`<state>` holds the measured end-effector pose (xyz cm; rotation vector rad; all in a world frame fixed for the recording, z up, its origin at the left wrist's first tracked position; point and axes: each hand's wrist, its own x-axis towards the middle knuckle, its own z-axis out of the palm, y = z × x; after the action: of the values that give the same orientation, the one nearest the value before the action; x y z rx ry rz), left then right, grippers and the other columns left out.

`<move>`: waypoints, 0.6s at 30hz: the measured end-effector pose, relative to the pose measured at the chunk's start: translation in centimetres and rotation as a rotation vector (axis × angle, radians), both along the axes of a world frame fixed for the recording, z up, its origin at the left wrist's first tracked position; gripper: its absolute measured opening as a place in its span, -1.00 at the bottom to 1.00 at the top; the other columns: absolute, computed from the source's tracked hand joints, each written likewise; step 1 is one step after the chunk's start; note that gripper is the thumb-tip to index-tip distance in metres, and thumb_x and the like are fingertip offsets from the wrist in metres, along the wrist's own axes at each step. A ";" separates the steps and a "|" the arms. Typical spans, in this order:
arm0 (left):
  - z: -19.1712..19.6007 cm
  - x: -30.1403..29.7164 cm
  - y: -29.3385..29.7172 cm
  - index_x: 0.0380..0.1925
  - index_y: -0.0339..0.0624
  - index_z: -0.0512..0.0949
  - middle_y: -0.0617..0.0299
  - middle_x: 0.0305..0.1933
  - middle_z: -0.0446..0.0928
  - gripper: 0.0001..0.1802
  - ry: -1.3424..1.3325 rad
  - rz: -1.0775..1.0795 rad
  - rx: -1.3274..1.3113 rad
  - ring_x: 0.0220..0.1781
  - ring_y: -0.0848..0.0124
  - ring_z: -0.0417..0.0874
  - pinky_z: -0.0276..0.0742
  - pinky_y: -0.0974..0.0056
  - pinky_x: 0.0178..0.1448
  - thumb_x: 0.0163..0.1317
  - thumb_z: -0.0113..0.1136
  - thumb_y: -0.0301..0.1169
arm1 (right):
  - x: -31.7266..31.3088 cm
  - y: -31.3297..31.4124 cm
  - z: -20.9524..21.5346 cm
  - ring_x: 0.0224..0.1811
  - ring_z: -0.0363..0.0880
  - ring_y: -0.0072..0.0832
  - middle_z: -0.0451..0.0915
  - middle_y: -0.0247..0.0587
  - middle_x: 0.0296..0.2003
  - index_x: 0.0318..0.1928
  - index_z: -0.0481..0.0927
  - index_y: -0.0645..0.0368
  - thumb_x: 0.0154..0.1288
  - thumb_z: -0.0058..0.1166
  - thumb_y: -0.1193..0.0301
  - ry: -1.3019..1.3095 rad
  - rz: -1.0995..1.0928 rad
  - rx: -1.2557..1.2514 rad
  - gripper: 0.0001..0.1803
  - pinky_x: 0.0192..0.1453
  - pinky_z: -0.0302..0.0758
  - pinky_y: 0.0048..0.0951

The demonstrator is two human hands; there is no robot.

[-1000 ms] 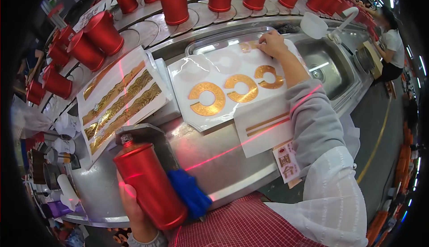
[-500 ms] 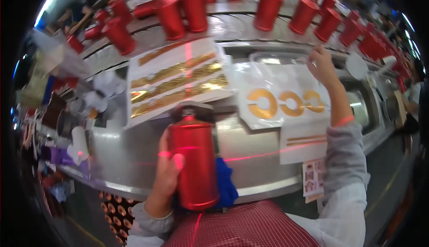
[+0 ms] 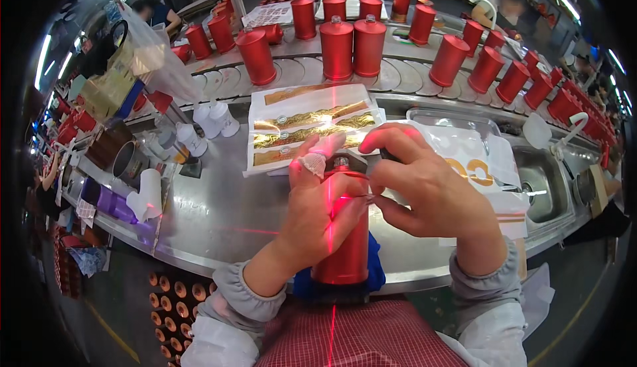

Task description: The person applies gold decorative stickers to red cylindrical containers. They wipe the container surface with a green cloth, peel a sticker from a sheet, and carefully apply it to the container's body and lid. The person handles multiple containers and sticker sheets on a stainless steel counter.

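A red metallic bottle (image 3: 346,261) stands upright at the near edge of the steel table, on a blue cloth (image 3: 375,275). My left hand (image 3: 318,216) wraps around its left side, with a taped fingertip up by the neck. My right hand (image 3: 431,191) comes in from the right, thumb and fingers curled against the bottle's shoulder and small cap (image 3: 341,162). Anything pinched between those fingers is hidden. A red laser line runs down the bottle and my left hand.
Sheets of gold labels (image 3: 312,125) lie behind the bottle, and a white sheet with gold ring stickers (image 3: 479,168) lies to the right over a sink (image 3: 547,184). Several red bottles (image 3: 338,48) stand on the conveyor beyond. White squeeze bottles (image 3: 212,120) stand at the left. Other people work at the far side.
My right hand left the ring sticker sheet and came back to the bottle's top. The left hand shifted the bottle to the table's near edge and higher up its side. The view turned left.
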<state>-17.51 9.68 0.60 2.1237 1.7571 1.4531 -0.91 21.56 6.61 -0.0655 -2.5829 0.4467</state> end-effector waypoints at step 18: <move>-6.0 -1.2 -6.7 0.39 -0.38 0.03 -0.30 0.46 0.00 0.09 -0.366 -0.229 -0.140 0.49 -0.17 0.04 -0.02 0.00 0.49 0.00 0.43 -0.10 | 3.1 -4.2 -1.8 0.09 0.46 -0.19 0.48 -0.03 0.03 -0.35 0.60 0.20 0.06 0.33 0.53 0.216 -0.218 -0.275 -0.85 0.12 0.39 -0.29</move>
<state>-18.68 3.02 -5.42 1.7815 1.3917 1.4902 2.20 17.37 4.83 -0.3697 -2.2579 0.6835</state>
